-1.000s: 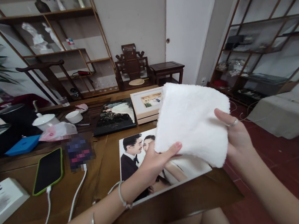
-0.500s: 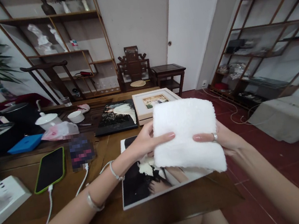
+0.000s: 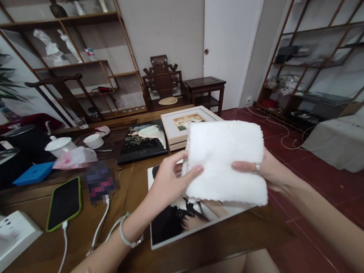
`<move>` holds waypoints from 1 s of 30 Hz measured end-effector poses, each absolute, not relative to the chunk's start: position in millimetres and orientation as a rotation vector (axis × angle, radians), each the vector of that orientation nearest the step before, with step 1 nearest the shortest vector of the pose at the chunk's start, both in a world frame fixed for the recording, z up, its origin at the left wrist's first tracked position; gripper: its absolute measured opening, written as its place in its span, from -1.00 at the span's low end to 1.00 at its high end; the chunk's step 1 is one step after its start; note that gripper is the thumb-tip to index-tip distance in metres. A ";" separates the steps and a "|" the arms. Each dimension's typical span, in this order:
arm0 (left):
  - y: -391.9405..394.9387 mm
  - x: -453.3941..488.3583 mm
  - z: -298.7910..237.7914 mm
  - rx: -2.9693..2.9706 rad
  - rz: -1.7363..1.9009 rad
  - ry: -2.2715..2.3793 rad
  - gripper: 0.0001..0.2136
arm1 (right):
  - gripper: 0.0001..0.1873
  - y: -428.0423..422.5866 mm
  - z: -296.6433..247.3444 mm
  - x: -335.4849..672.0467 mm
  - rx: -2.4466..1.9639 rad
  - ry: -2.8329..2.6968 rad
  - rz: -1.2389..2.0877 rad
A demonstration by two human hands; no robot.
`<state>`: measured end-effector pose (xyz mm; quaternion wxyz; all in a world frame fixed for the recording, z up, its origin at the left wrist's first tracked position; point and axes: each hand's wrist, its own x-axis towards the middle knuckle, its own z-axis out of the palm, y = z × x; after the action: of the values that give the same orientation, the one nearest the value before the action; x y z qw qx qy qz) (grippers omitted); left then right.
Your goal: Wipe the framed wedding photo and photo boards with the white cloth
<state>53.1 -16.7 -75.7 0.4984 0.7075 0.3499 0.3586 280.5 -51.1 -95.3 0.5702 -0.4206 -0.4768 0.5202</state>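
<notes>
A folded white towel (image 3: 224, 159) is held up in front of me by both hands. My left hand (image 3: 168, 182) pinches its left edge, thumb on the front. My right hand (image 3: 265, 172), with a ring on one finger, grips the right side, thumb across the front. Below the towel, a large wedding photo print (image 3: 177, 219) lies flat on the wooden table (image 3: 146, 260), partly hidden by the towel and my hands.
Behind lie a dark photo print (image 3: 140, 142) and a framed picture (image 3: 183, 125). To the left are a green-cased phone (image 3: 64, 203) on a white cable, a white box (image 3: 2, 241), a blue pad (image 3: 33, 173), a teapot (image 3: 57, 147) and a cup (image 3: 93, 141). Shelves stand left and right.
The towel has come down from a raised, tilted hold to level in front of me. My right hand shifted from behind it to gripping its right side.
</notes>
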 end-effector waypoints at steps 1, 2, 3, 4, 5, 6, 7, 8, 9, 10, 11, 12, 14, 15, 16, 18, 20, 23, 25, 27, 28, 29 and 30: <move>-20.5 52.6 -76.6 1.710 0.871 0.851 -0.72 | -0.32 -51.8 -96.6 279.2 -1.001 -1.132 1.177; -24.3 52.4 -77.8 1.715 0.872 0.855 -0.74 | -0.32 -52.6 -98.0 278.7 -1.019 -1.159 1.124; -28.0 52.4 -79.3 1.727 0.876 0.865 -0.77 | -0.34 -53.6 -99.3 278.8 -1.042 -1.197 1.066; -31.6 52.3 -80.9 1.749 0.880 0.884 -0.79 | -0.36 -55.0 -100.1 279.5 -1.067 -1.242 1.011; -35.1 51.9 -82.5 1.782 0.883 0.912 -0.81 | -0.38 -56.6 -100.1 280.8 -1.091 -1.291 0.967; -38.1 51.1 -83.8 1.824 0.885 0.941 -0.82 | -0.41 -58.5 -99.1 283.1 -1.115 -1.340 0.933; -40.7 49.5 -84.7 1.870 0.879 0.966 -0.83 | -0.44 -60.4 -97.1 286.5 -1.140 -1.384 0.899; -42.8 46.8 -85.1 1.911 0.868 0.982 -0.83 | -0.47 -62.2 -94.0 291.5 -1.167 -1.419 0.849; -44.2 42.7 -85.0 1.943 0.854 0.994 -0.83 | -0.50 -63.6 -90.2 298.2 -1.197 -1.448 0.760; -45.0 37.3 -84.7 1.965 0.843 1.008 -0.83 | -0.55 -64.3 -86.2 306.5 -1.235 -1.468 0.619; -45.5 30.4 -84.3 1.978 0.837 1.031 -0.82 | -0.61 -64.2 -82.6 315.9 -1.288 -1.478 0.434; -45.7 22.6 -84.2 1.995 0.835 1.071 -0.81 | -0.69 -63.1 -80.1 325.6 -1.352 -1.483 0.219; -46.7 5.7 -86.7 2.062 0.786 1.214 -0.78 | -0.89 -58.9 -80.8 341.9 -1.465 -1.548 -0.207; -48.1 -2.0 -89.8 2.110 0.740 1.287 -0.77 | -0.95 -56.3 -84.7 346.3 -1.497 -1.633 -0.362; -50.2 -8.3 -94.3 2.179 0.678 1.369 -0.74 | -0.92 -54.0 -90.8 347.2 -1.508 -1.741 -0.460; -56.9 -15.4 -106.4 2.272 0.600 1.573 -0.67 | -0.82 -50.9 -107.8 338.5 -1.432 -2.023 -0.507; -65.6 -15.1 -120.1 2.237 0.500 1.750 -0.58 | -0.74 -50.7 -125.7 320.9 -1.303 -2.292 -0.425; -76.7 -8.2 -136.3 2.258 0.403 1.820 -0.54 | -0.63 -53.9 -141.9 296.6 -1.221 -2.518 -0.261; -80.5 -4.7 -141.9 2.306 0.382 1.835 -0.53 | -0.64 -55.2 -144.2 287.9 -1.279 -2.511 -0.195; -81.7 -3.8 -144.1 2.348 0.374 1.836 -0.53 | -0.75 -54.5 -143.1 282.4 -1.340 -2.455 -0.179; -81.8 -3.9 -144.3 2.363 0.374 1.832 -0.53 | -0.82 -53.4 -142.4 279.7 -1.364 -2.427 -0.180; -81.8 -4.3 -144.2 2.374 0.376 1.828 -0.53 | -0.87 -52.2 -141.8 276.6 -1.389 -2.399 -0.183; -81.7 -4.6 -143.9 2.377 0.378 1.828 -0.53 | -0.89 -50.9 -141.6 273.3 -1.419 -2.372 -0.185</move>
<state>-4.6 -81.7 -143.9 0.0595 0.7851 0.6037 0.1249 273.3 -50.9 -141.6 0.1845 -0.5033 -0.8416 -0.0656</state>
